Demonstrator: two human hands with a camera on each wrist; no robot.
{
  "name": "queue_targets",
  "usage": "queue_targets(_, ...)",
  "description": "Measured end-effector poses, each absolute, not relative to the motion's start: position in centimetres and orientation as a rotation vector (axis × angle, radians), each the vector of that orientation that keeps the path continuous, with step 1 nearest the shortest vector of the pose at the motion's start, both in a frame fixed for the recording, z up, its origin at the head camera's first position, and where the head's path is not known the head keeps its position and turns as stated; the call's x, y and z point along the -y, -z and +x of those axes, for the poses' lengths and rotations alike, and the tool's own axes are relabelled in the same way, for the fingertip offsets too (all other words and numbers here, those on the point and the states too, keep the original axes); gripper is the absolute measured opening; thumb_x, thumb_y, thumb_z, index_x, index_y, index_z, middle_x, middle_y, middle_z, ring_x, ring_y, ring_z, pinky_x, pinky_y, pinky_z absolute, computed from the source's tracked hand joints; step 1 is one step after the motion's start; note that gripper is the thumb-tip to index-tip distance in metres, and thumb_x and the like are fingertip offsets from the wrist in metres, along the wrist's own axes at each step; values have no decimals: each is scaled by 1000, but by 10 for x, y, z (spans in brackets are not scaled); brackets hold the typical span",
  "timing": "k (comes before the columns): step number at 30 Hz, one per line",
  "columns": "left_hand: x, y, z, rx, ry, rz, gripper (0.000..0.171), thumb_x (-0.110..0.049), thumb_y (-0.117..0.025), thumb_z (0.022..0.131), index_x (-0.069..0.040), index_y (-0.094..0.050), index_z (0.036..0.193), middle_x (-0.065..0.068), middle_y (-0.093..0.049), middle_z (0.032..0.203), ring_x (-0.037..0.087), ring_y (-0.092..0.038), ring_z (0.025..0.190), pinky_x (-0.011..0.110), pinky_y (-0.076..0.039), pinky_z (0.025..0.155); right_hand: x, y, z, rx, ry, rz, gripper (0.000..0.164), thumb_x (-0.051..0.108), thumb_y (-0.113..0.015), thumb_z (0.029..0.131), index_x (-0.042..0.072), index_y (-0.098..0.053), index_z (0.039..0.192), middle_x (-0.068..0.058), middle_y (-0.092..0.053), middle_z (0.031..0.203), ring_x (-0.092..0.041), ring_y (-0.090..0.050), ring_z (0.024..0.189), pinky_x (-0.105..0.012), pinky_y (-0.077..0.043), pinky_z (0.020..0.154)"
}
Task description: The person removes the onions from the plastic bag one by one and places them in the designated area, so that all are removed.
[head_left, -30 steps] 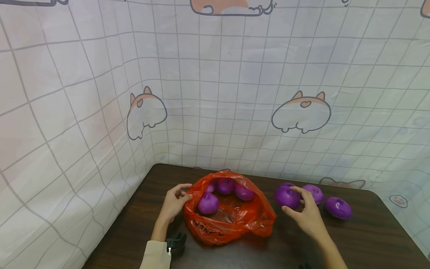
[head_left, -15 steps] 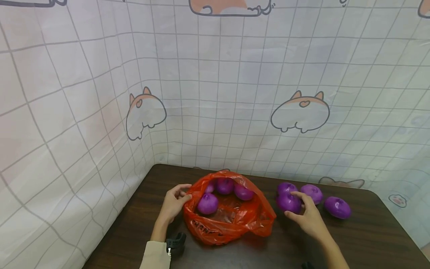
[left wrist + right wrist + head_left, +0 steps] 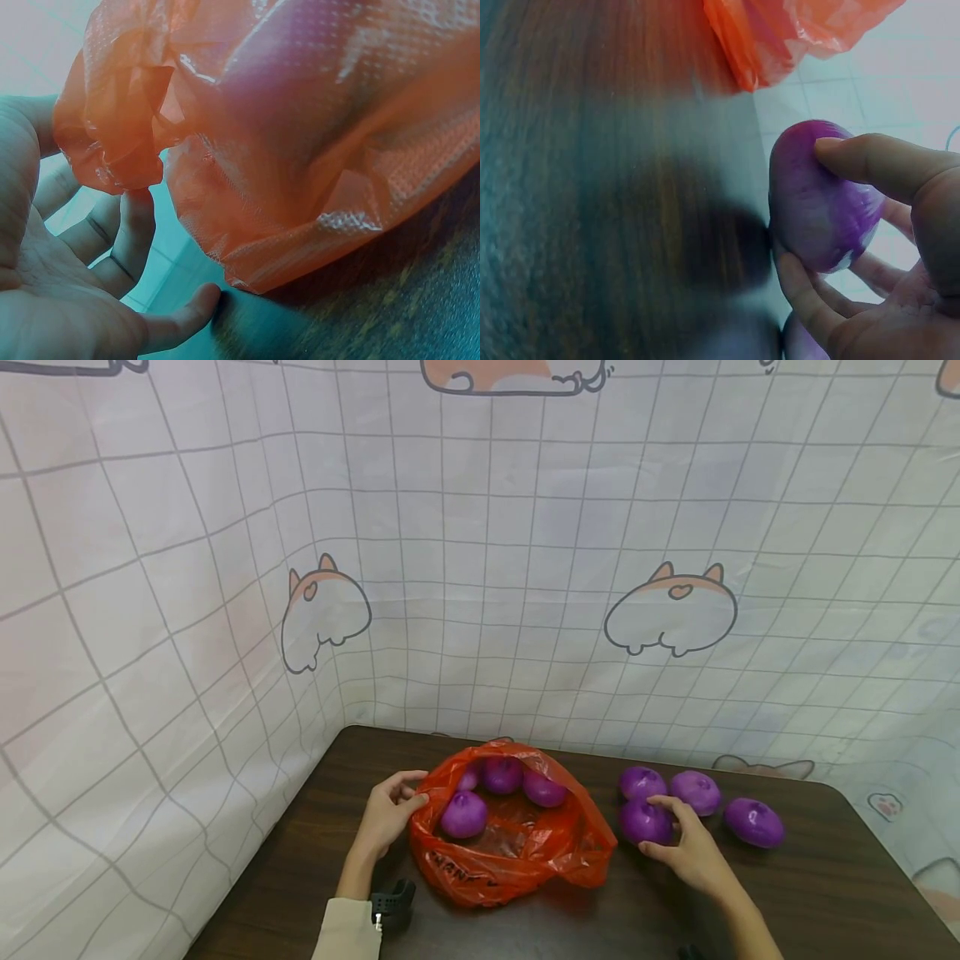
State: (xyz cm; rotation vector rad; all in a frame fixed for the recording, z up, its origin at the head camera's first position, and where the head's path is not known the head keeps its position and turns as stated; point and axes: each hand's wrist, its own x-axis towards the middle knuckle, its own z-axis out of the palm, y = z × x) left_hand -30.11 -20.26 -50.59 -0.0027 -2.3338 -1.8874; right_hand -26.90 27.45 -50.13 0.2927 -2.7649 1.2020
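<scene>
In the head view, your right hand (image 3: 692,850) pinches an onion (image 3: 643,823) just in front of a second onion (image 3: 642,782); a lax hold would probably let yours roll into it. Your left hand (image 3: 384,818) pinches the rim of the bag (image 3: 517,870), left of the right grip; a hard tug might spill what it holds.

The left wrist view has the bag creased and thin at your grip, so strain could tear it or pull it free.

In the right wrist view, the onion sits between your thumb and fingers; its slick skin could slip. It looks squat, glossy, purple with paler patches. You cannot tell whether it touches the table (image 3: 592,187).
</scene>
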Motion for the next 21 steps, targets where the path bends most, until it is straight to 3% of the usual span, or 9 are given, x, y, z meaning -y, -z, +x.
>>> queue_targets(13,204,506,-307,2342,1893,-28,36,-6,-73,91,-11,-70,126,13,-65,90,15,-54,72,25,-46,60,-280,509,-276,2819,-1289,263,73,19,-83,85,11,-43,146,-26,-43,152,-53,-50,127,-54,-54,87)
queue_targets(21,204,506,-311,2340,1894,-32,35,-5,-72,91,-12,-70,126,13,-65,89,16,-53,71,25,-46,60,-280,511,-280,2814,-1313,286,75,20,-81,87,8,-39,148,-30,-41,152,-56,-50,129,-59,-52,93)
